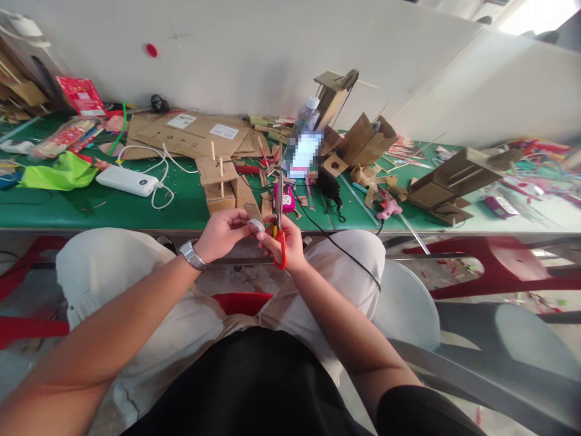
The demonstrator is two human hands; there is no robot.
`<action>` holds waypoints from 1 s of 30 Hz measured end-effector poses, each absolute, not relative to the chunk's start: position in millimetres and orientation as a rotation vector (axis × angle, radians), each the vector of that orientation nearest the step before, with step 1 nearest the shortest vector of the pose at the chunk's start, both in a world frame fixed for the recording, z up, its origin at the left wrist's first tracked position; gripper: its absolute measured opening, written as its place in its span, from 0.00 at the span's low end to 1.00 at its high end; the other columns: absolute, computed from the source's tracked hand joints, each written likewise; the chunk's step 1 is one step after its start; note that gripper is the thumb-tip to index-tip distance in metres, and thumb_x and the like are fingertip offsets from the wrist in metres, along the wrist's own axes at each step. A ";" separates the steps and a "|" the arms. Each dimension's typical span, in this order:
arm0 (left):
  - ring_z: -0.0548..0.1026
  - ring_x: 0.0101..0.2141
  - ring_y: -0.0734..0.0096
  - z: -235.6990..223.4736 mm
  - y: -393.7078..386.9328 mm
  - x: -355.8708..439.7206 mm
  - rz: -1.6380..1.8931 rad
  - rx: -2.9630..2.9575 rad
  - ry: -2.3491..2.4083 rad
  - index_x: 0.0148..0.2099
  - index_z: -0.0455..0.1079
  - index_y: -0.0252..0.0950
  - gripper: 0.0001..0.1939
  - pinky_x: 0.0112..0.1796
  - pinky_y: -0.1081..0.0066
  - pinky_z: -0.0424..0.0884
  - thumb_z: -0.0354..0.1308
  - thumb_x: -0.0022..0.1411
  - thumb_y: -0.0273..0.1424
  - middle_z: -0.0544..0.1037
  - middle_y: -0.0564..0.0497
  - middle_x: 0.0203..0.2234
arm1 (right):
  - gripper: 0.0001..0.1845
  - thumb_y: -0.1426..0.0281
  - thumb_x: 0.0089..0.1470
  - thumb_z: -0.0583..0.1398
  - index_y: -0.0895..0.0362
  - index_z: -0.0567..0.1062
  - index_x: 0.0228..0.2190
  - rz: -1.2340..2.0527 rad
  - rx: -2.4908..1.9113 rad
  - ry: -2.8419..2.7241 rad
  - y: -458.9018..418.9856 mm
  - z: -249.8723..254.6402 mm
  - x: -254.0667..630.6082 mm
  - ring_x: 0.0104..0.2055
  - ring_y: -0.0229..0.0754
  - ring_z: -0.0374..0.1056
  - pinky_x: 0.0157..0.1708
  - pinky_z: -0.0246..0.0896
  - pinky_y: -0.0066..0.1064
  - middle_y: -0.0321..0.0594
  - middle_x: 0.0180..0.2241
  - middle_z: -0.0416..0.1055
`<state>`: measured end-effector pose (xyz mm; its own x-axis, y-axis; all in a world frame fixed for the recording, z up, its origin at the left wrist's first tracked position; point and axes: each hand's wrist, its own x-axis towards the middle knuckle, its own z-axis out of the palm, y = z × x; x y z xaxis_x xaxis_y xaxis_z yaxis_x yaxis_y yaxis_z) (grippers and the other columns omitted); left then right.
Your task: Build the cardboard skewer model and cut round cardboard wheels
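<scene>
Seen from the head camera, a person seated at a green table (pixel 177 210) holds a small white round piece (pixel 256 224) just off the table's near edge. The left hand (pixel 224 235), a silver watch (pixel 193 255) at its wrist, has its grip pinched on the piece. The right hand (pixel 288 245) closes its grip around orange-handled scissors (pixel 278 219), blades pointing away from the body, its thumb near the white piece. Beyond the left hand stands a cardboard frame (pixel 215 195) with upright wooden sticks; a white power bank (pixel 127 180) lies to its left. A pink glue gun (pixel 389 209) rests farther right, near cardboard scraps.
</scene>
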<state>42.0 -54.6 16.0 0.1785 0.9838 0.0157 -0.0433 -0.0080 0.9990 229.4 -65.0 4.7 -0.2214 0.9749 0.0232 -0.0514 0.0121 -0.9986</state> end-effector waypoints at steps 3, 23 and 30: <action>0.84 0.34 0.60 12.1 -54.2 39.9 1.136 1.256 1.067 0.37 0.77 0.36 0.27 0.39 0.64 0.80 0.82 0.47 0.49 0.86 0.45 0.33 | 0.34 0.41 0.48 0.73 0.52 0.73 0.43 1.349 -1.104 -1.352 -65.0 3.6 229.6 0.22 0.39 0.70 0.19 0.64 0.27 0.29 0.23 0.71; 0.86 0.43 0.56 10.6 -53.8 32.7 1.022 1.467 0.920 0.49 0.85 0.34 0.23 0.45 0.64 0.81 0.77 0.58 0.45 0.89 0.40 0.44 | 0.26 0.49 0.51 0.69 0.53 0.66 0.22 1.783 -0.957 -0.998 -52.8 -8.9 224.3 0.12 0.31 0.53 0.12 0.49 0.25 0.28 0.12 0.61; 0.86 0.39 0.58 1.2 -51.9 34.3 1.107 1.568 0.988 0.46 0.87 0.34 0.21 0.42 0.65 0.81 0.75 0.60 0.46 0.89 0.42 0.40 | 0.25 0.51 0.53 0.68 0.54 0.66 0.21 1.993 -0.809 -0.939 -50.7 -10.8 225.1 0.11 0.29 0.50 0.12 0.47 0.23 0.27 0.12 0.58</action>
<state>34.3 -51.9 1.2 0.2657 0.9435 0.1981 0.0903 -0.2290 0.9692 225.1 -50.7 -10.8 -0.4983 0.8406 -0.2124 -0.3713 -0.4283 -0.8239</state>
